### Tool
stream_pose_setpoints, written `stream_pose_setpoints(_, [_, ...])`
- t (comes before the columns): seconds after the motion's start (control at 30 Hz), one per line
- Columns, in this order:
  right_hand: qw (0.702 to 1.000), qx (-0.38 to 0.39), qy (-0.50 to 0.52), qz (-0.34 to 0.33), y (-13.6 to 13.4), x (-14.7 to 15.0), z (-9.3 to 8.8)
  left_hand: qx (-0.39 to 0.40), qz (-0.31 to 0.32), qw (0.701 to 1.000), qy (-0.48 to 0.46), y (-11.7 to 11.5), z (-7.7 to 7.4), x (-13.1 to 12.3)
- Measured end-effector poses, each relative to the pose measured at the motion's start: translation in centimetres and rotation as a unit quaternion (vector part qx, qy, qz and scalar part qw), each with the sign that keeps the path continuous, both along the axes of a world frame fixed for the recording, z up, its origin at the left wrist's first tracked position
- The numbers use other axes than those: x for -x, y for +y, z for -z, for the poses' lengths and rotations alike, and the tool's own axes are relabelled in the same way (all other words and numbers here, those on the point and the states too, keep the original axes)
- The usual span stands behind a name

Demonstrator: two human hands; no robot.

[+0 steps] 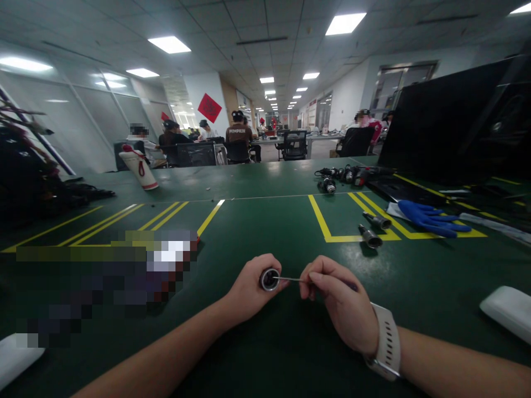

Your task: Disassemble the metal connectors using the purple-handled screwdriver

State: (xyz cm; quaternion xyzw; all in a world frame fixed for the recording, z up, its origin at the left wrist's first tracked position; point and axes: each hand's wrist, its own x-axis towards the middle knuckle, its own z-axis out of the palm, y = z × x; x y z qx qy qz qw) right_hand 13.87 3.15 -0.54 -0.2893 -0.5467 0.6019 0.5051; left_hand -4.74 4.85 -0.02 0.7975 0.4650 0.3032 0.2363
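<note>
My left hand (249,287) is closed around a small round metal connector (269,279), its open end facing me. My right hand (338,301) pinches a thin metal tool (290,279) whose tip reaches into the connector's opening. Both hands rest low over the green table mat (265,221), near its front edge. A pale watch strap (388,342) sits on my right wrist.
Two more metal connectors (371,237) (378,221) lie on the yellow-lined box to the right, beside a blue glove (431,218). Further parts (340,176) sit farther back near a dark monitor (448,121). A white cup (139,166) stands at back left. Several people sit at desks beyond.
</note>
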Motion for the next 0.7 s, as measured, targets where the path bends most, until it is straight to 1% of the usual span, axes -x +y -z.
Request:
stream_pose_setpoints(0.13, [0.999,-0.032,-0.023,-0.008,-0.3,0.0,0.3,-0.001,-0.001,1.000,0.001,0.0,0.1,0.0])
stream_pose_setpoints(0.27, [0.997,-0.059,-0.055,0.004,-0.3,0.0,0.4,0.001,-0.002,1.000,-0.002,0.0,0.1,0.0])
stream_pose_setpoints(0.4, [0.992,-0.092,-0.084,0.018,-0.4,0.0,0.0,-0.001,0.006,1.000,-0.009,0.1,0.0,0.1])
stream_pose_setpoints(0.53, [0.984,-0.117,-0.127,0.032,-0.9,-0.1,-0.5,0.000,-0.003,1.000,-0.013,0.0,0.1,0.0])
stream_pose_setpoints(0.7, [0.972,-0.170,-0.153,0.049,-1.4,-0.1,-0.5,-0.004,-0.003,1.000,-0.022,0.0,0.2,-0.1])
